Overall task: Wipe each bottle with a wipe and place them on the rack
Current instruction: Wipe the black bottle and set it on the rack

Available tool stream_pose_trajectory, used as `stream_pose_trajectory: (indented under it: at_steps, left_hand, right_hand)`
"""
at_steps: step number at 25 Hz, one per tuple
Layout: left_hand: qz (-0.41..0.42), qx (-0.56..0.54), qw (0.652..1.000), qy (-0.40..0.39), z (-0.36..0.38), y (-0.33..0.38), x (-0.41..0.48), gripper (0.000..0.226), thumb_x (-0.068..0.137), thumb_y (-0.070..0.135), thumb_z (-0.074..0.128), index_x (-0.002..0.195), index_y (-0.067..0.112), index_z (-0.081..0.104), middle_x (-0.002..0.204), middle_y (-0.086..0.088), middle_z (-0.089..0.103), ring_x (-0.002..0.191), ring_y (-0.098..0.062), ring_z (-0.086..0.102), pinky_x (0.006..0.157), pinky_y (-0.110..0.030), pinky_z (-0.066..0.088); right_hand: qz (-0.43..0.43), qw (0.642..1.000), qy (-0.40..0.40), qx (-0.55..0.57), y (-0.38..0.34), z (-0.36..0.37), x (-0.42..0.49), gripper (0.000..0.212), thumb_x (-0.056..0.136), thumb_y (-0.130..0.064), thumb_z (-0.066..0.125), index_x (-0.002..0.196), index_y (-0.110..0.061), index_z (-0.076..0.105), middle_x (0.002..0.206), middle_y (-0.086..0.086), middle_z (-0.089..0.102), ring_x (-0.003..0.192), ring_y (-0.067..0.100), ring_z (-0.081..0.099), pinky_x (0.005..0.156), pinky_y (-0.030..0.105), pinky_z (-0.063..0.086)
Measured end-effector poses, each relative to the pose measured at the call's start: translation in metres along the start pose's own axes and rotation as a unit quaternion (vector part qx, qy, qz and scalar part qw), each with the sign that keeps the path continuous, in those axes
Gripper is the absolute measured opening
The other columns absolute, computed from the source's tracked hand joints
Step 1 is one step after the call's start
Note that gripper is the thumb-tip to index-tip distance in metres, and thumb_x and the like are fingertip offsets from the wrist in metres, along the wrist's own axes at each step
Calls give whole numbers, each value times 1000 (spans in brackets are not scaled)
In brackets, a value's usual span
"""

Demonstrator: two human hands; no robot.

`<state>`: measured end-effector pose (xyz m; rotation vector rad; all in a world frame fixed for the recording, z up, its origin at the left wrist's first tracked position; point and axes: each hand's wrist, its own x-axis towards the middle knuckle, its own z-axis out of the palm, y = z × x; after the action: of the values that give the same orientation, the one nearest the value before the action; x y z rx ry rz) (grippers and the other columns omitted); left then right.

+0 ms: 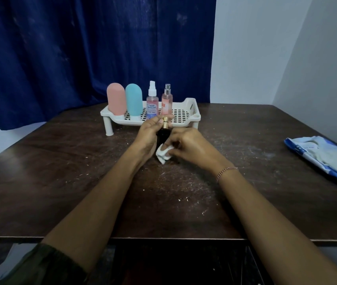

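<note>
A dark bottle with a gold neck is held upright above the table, in front of the white rack. My left hand grips it from the left side. My right hand pinches a crumpled white wipe against the bottle's lower part. On the rack stand a pink bottle, a teal bottle, a clear pink spray bottle with a white top, and a pink perfume bottle. The right half of the rack holds nothing.
A blue and white pack of wipes lies at the right edge of the dark wooden table. A blue curtain hangs behind the rack. White walls close the right side.
</note>
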<state>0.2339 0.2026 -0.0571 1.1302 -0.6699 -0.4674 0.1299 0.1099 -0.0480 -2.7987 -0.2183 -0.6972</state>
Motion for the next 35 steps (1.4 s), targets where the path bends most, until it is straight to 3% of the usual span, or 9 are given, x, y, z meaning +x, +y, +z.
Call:
stream_pose_trajectory:
  at_steps: [3, 6, 12, 15, 17, 20, 25, 30, 35]
  left_hand:
    - [-9, -15, 1000, -22, -1, -2, 1, 34, 98, 2, 31, 94, 10, 64, 75, 0, 70, 72, -11, 62, 67, -22, 51]
    - [2, -27, 999, -28, -1, -5, 3, 31, 97, 2, 33, 94, 8, 64, 76, 1, 71, 78, -14, 61, 76, -25, 48]
    - [22, -3, 1000, -21, -2, -4, 0, 27, 98, 8, 38, 92, 5, 64, 73, 1, 71, 71, -9, 64, 72, -21, 50]
    - [18, 5, 1000, -11, -4, -4, 1, 24, 98, 11, 41, 92, 5, 64, 71, 2, 71, 67, -8, 64, 66, -20, 52]
    - [22, 11, 999, -24, -4, -6, 1, 25, 99, 13, 41, 92, 5, 63, 69, 2, 70, 64, -9, 63, 58, -18, 50]
    - [27, -5, 999, -37, -3, -7, 2, 26, 99, 12, 39, 96, 3, 63, 73, 0, 72, 69, -10, 66, 62, -19, 52]
    - [33, 16, 999, -31, -2, -6, 1, 28, 99, 12, 38, 97, 6, 65, 84, -2, 71, 82, -13, 65, 75, -22, 52]
    - [23, -9, 1000, -19, -1, -4, 0, 28, 100, 11, 38, 91, 6, 63, 71, 3, 71, 63, -7, 60, 59, -17, 47]
    - [15, 1, 1000, -9, -1, -6, 1, 30, 100, 12, 36, 95, 5, 64, 74, 2, 73, 68, -7, 66, 58, -16, 50]
  right_hand:
    - [26, 991, 134, -5, 2, -1, 2, 20, 75, -4, 72, 94, -6, 70, 94, 5, 64, 80, 7, 53, 77, 18, 44]
    - [70, 975, 210, 38, 5, -1, 1, 19, 76, 0, 70, 94, -7, 70, 94, 3, 62, 84, 10, 60, 82, 24, 51]
    - [77, 974, 191, 99, -6, 7, 3, 25, 81, -7, 69, 104, 2, 66, 98, 7, 57, 90, 14, 61, 84, 26, 54]
    - [64, 975, 183, 109, -7, 9, 3, 33, 76, -19, 75, 100, 0, 64, 98, 4, 49, 86, 6, 53, 82, 9, 48]
    - [72, 971, 198, 115, -5, 10, 4, 29, 73, -17, 77, 93, -2, 64, 96, 4, 47, 82, 2, 49, 78, 3, 43]
    - [89, 964, 213, 133, -2, 11, 4, 21, 73, -11, 77, 90, -4, 67, 91, 3, 51, 78, 3, 51, 76, 6, 44]
    - [143, 949, 248, 134, 2, 8, 3, 21, 74, -9, 75, 94, -12, 72, 96, -3, 65, 81, 6, 60, 79, 25, 54]
    - [89, 958, 221, 163, -3, 9, 2, 20, 75, -7, 74, 95, -10, 72, 101, -5, 65, 91, 6, 62, 85, 19, 52]
    - [127, 954, 221, 158, 1, 11, 3, 32, 71, -5, 77, 101, -6, 68, 99, 2, 65, 82, 7, 62, 82, 18, 52]
